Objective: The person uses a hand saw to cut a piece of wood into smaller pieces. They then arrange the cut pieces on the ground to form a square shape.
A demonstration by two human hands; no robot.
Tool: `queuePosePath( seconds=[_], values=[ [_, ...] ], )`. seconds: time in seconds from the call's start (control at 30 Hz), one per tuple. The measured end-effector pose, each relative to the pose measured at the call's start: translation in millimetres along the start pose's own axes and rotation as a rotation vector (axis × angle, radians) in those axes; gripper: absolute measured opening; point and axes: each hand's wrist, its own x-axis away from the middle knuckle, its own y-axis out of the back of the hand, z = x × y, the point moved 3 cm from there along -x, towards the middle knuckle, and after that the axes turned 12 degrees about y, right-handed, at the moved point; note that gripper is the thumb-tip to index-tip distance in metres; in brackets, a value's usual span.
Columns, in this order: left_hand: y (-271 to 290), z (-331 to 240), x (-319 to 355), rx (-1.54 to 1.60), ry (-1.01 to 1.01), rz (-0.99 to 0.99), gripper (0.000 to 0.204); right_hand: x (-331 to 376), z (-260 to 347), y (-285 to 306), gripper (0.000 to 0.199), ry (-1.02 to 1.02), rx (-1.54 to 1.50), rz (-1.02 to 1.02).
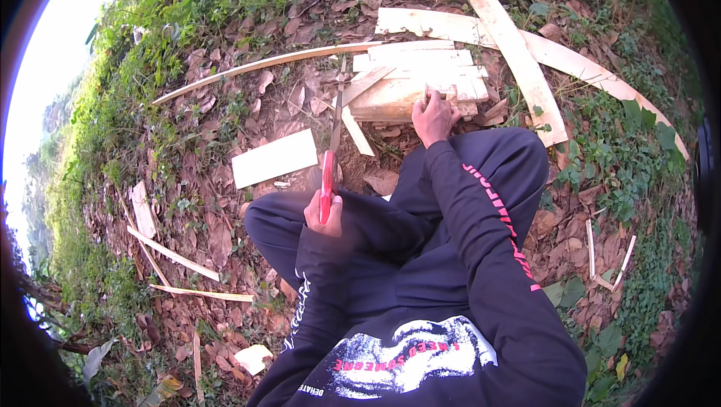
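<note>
In my left hand (323,215) is a hand saw, closed around its red handle (328,174). The saw's narrow-looking blade (338,118) points away from me, seen nearly edge-on beside a thin slanted wooden strip (366,88). My right hand (434,119) is closed with its fingers bent over the near right part of a pale wooden block (389,99). Flat wooden boards (411,58) lie side by side just behind it. Part of the block is covered by that hand, so exactly how the fingers grip it is hidden.
A long board (518,65) crosses a curved one (601,76) at far right. A bent strip (255,67) runs left from the boards. A short rectangular board (275,158) lies before my left knee. Leaves, grass and wood offcuts (173,254) cover the ground around my crossed legs.
</note>
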Motion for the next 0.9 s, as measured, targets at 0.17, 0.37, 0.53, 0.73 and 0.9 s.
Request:
queuePosePath(
  seconds=[0.17, 0.37, 0.53, 0.73, 0.9],
  values=[
    [0.7, 0.6, 0.2, 0.006, 0.027, -0.001, 0.013, -0.6, 0.7, 0.0, 0.041, -0.028, -0.004, 0.065],
    [-0.6, 0.7, -0.5, 0.002, 0.030, 0.003, 0.013, 1.8, -0.6, -1.5, 0.032, 0.035, 0.027, -0.039],
    [-0.4, 1.3, -0.8, 0.013, 0.020, -0.004, 0.013, 1.6, 2.5, -0.6, 0.032, 0.022, 0.038, 0.003],
    [0.1, 4.3, -1.9, 0.006, 0.020, 0.002, 0.013, 1.0, 3.7, 2.3, 0.040, 0.007, 0.029, 0.058],
    [-1.0, 2.9, -1.3, 0.013, 0.024, 0.003, 0.013, 0.5, 6.2, 5.3, 0.040, 0.012, 0.045, 0.060]
  ],
)
